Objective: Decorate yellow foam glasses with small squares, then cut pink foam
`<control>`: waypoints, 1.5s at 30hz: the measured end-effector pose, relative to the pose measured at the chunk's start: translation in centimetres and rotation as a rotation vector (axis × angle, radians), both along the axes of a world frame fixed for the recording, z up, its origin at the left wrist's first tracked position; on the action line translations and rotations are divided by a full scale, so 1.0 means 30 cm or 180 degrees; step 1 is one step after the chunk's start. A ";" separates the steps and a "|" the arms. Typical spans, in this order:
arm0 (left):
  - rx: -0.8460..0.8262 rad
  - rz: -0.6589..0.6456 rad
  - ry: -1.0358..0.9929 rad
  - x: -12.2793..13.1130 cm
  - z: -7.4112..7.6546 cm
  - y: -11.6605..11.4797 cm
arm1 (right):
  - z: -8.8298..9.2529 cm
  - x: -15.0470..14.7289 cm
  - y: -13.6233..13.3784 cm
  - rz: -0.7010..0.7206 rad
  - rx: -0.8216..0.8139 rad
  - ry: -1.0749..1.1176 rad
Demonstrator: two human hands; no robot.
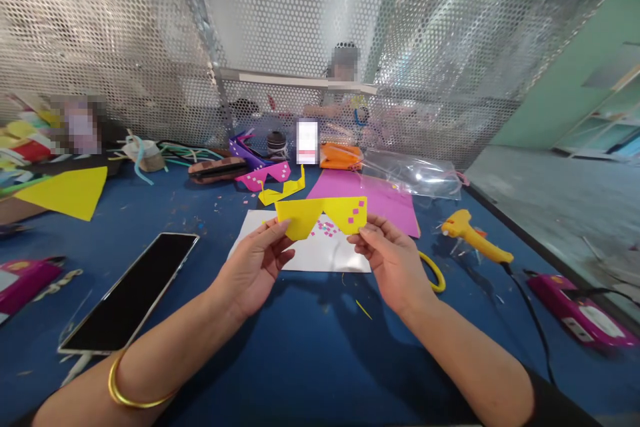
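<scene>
Between my two hands I hold up yellow foam-sheet glasses [300, 217]. My left hand [260, 257] pinches the left lens, which is plain. The right lens is pinched at its outer edge by my right hand [390, 257] and bears several pink squares. Underneath lies a white sheet of paper [320, 260] with small loose pink squares [326, 229] scattered on it. Just beyond the held glasses rest a yellow glasses shape with bent-up arms [285, 192] and a pink pair [265, 177] with pale squares.
A phone [135, 293] lies on the left. To the right are a yellow glue gun [473, 237], a magenta power strip [583, 310] and a yellow ring-shaped handle [436, 273]. Purple sheet [370, 197], orange pouch [341, 156] and brown case [217, 170] lie behind. A perforated metal screen [300, 27] closes the back; a person sits beyond it.
</scene>
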State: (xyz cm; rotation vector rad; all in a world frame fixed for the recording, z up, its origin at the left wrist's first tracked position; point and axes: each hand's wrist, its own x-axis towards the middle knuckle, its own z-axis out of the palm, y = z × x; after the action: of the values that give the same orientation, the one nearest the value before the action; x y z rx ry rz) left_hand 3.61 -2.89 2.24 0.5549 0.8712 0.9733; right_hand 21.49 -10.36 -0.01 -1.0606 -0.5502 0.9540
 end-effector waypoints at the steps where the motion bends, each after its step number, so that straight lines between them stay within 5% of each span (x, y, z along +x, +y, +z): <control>1: -0.0020 0.0031 -0.0008 -0.002 0.003 0.002 | 0.000 0.001 -0.001 0.0049 -0.0033 -0.0040; 11: -0.0001 0.0484 -0.0092 -0.025 0.017 0.058 | 0.016 0.100 -0.057 -0.0155 -0.0024 -0.1070; 16: 0.0027 0.0371 -0.0031 -0.030 0.014 0.056 | 0.022 0.188 -0.135 -0.0934 -0.0127 -0.2226; 20: 0.0067 0.0359 0.0038 -0.031 0.011 0.051 | 0.046 0.376 -0.188 -0.2103 -0.1054 -0.4867; 22: 0.0098 0.0359 0.0073 -0.030 0.011 0.047 | 0.053 0.482 -0.209 -0.2051 -0.2044 -0.5620; 23: 0.0110 0.0354 0.0090 -0.029 0.011 0.045 | 0.052 0.529 -0.218 -0.1685 -0.2540 -0.5839; 31: 0.0129 0.0235 0.0186 -0.022 0.017 0.036 | -0.031 0.696 -0.234 -0.0847 -0.2729 -0.5919; 39: 0.0149 0.0032 0.0221 -0.025 0.009 0.026 | -0.056 0.699 -0.212 -0.0972 -0.2639 -0.6164; 45: 0.0205 -0.0020 0.0226 -0.024 0.006 0.022 | -0.023 0.648 -0.211 -0.1476 -0.2528 -0.6183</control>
State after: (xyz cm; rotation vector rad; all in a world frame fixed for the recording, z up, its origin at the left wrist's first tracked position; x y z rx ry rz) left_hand 2.90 -2.24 2.41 0.6501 0.9030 0.9834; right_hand 40.92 -16.71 -0.71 -2.5660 -1.3853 -0.6973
